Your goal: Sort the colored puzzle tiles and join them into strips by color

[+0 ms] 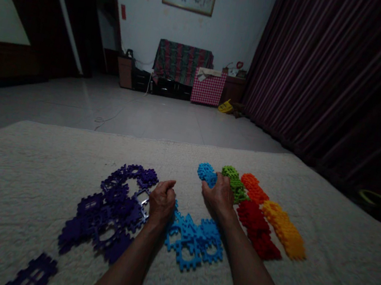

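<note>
My right hand [219, 197] is closed around the near end of a row of blue interlocking plastic tiles [205, 171] standing on the beige blanket. Its fingertips are partly hidden. Between my forearms lies a loose heap of light blue tiles [191, 243], with notched edges and cut-out shapes. My left hand [162, 201] is curled beside this heap, thumb and forefinger toward the right; whatever it may hold is hidden. Just left of it spreads a large loose pile of purple tiles [117, 203]. One purple tile [36, 272] lies apart at the lower left.
Right of my right hand lie rows of green tiles [233, 179], orange tiles [254, 188], red tiles [258, 228] and yellow tiles [284, 228]. The blanket [63, 154] ends before a tiled floor [165, 118]. Beyond are a cloth-covered cabinet [182, 62] and dark curtains [317, 71].
</note>
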A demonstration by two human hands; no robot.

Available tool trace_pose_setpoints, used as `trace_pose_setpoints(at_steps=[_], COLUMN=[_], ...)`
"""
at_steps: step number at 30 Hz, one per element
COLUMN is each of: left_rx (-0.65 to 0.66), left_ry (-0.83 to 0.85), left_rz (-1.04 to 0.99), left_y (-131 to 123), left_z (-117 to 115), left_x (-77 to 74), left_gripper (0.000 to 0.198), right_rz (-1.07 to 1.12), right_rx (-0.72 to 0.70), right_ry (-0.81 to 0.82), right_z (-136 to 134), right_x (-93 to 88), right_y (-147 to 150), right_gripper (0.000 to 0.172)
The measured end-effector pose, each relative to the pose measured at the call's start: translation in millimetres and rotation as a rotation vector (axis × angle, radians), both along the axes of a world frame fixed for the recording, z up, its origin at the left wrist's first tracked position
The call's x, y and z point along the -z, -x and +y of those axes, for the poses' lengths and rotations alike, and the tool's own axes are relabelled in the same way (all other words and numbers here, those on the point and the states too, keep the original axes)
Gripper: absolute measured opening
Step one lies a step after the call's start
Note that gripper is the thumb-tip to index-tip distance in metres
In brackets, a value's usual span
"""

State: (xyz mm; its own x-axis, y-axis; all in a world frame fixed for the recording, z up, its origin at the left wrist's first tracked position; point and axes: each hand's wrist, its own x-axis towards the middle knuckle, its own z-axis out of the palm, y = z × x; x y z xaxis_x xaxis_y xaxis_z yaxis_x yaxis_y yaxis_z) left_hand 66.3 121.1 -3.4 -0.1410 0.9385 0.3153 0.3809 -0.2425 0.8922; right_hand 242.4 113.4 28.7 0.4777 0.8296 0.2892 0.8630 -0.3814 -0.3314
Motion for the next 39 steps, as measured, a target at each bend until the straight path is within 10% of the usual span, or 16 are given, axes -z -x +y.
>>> trace_pose_setpoints(at_steps=[39], left_rx=[-0.003], left_ry=[-0.014], left_rz=[-0.007], left_y=[-1.0], left_z=[1.8], left_x=[4.5], left_gripper=[0.033], right_rz=[0.024], right_rx=[-0.037], right_ry=[-0.04], right_z=[0.2], right_x=[3.1], right_y=[0.1], right_gripper=[0.061])
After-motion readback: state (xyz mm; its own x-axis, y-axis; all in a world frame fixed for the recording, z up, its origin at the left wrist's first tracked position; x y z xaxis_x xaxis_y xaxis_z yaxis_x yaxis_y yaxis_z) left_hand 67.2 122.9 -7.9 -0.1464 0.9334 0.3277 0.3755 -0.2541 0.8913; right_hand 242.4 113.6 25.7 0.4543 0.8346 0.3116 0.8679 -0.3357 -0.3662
